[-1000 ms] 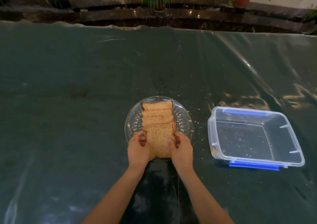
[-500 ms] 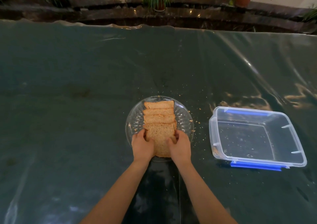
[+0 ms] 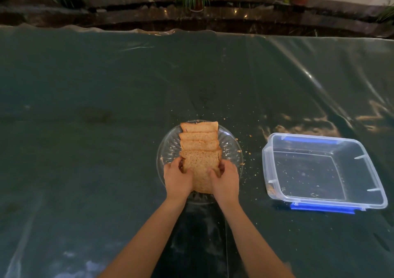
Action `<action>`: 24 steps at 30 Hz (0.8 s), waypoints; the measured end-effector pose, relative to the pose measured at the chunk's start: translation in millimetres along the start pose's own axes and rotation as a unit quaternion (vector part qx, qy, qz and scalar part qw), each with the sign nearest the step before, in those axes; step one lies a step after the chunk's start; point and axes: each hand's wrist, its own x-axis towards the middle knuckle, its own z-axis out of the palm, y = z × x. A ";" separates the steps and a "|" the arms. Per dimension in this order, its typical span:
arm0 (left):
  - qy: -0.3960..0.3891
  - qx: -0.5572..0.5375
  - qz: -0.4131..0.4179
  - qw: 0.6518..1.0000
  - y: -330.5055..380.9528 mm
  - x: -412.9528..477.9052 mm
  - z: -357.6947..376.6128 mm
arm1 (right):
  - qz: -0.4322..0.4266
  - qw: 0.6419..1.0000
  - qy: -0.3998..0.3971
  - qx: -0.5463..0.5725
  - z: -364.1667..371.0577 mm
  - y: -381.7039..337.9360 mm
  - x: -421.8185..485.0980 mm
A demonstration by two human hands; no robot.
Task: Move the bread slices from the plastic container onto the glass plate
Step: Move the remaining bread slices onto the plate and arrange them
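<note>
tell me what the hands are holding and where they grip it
Both hands hold the nearest bread slice by its side edges: left hand on its left edge, right hand on its right, over the plate.

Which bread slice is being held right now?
The nearest slice, gripped by the left hand and right hand; the three behind lie untouched on the glass plate.

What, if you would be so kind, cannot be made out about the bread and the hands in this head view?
- Nearest bread slice: its side edges are hidden by the left hand and right hand.
- Slices behind it: mostly overlapped, so their exact count is uncertain.
- Glass plate: near rim covered by hands and bread.
- Plastic container: the brownish bit in its near-left corner is too small to identify.
</note>
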 end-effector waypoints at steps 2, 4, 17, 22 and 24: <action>-0.006 -0.003 -0.005 1.000 -2.9 -3.3 -0.8 | 0.003 1.000 -0.004 0.001 -1.0 2.1 -2.0; -0.014 -0.009 -0.011 1.000 -5.4 -6.1 -0.8 | 0.007 1.000 -0.009 -0.001 -1.3 4.4 -3.3; -0.024 0.022 -0.021 0.999 -3.0 -5.0 -1.1 | 0.020 0.999 -0.034 -0.024 -0.7 1.7 -2.5; -0.009 0.023 -0.003 1.000 -8.1 -13.4 -2.8 | -0.018 0.999 -0.006 -0.044 -2.1 4.7 -13.0; -0.011 0.019 -0.002 1.000 -8.8 -17.3 -2.8 | -0.027 0.999 -0.002 -0.044 -1.7 5.2 -15.8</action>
